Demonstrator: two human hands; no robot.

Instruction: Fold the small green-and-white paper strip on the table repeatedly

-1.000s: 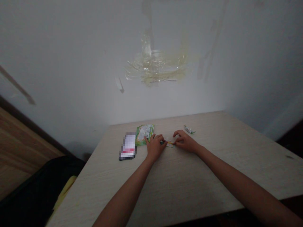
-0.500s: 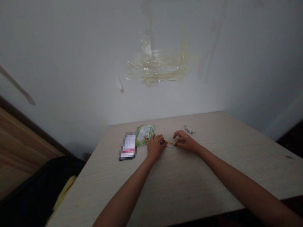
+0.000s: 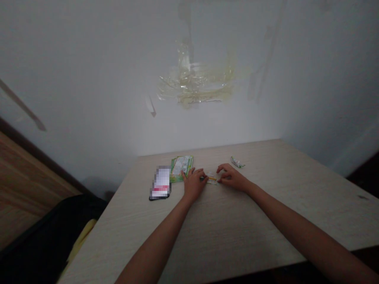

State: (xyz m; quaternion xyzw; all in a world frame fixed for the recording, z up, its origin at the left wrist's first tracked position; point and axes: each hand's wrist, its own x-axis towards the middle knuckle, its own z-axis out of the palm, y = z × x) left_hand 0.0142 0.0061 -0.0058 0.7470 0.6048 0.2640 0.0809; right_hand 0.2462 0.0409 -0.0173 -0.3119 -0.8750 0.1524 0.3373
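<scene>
- The left hand [image 3: 194,185] has its thumb and forefinger closed on the left end of a small clear wrapper [image 3: 212,180], holding it against the counter [image 3: 213,228].
- The right hand [image 3: 233,178] has its fingers curled, with a gap between thumb and forefinger; nothing shows in that gap, and its fingertips are just beside the wrapper's right end.
- The small clear wrapper therefore lies between the two sets of fingers; a yellow-orange strip [image 3: 212,178] shows along it, though whether inside or on top I cannot tell.
- A green packet [image 3: 181,166] lies flat just beyond and left of the left fingers, whose outer tips overlap its near right corner; a pale printed panel faces up, and its contents are hidden.
- A phone [image 3: 161,183], its screen blurred out, lies left of the left fingers, right beside the packet.
- A crumpled wrapper [image 3: 237,162] lies beyond the right fingers, near them but apart; whether it holds anything is too small to tell.
</scene>
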